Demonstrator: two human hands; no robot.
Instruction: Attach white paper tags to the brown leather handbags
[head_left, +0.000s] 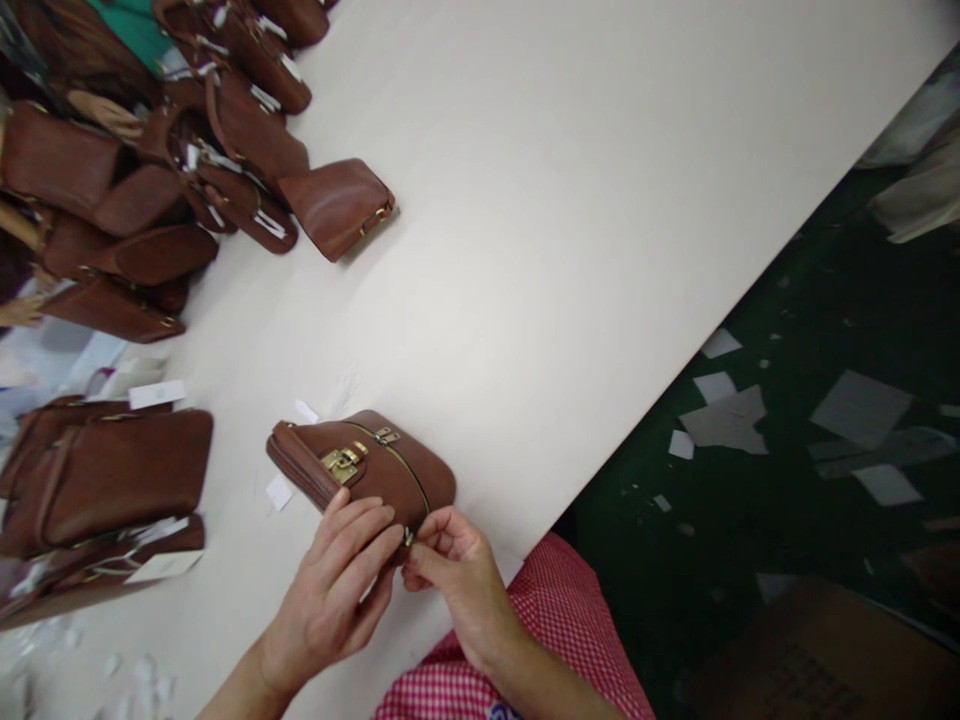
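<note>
A small brown leather handbag (439, 470) lies tilted on the white table, with a brass turn-lock (344, 462) on its flap. A brass zipper (412, 480) runs across it, and its slider (386, 435) sits near the far side. My left hand (341, 580) rests along the bag's near side, fingers bent over the edge and holding it steady. At the bag's near end, my right hand (457, 575) pinches a small metal fitting (407, 537) between thumb and fingers. Fingers hide most of that fitting. White paper tags (280, 491) poke out beside the bag.
Many brown bags (255, 130) crowd the table's far left, where another person's hands (109, 112) handle them. One bag (337, 205) lies apart. More tagged bags (127, 470) are stacked at left. The table edge runs diagonally at right; paper scraps (724, 415) litter the dark green floor.
</note>
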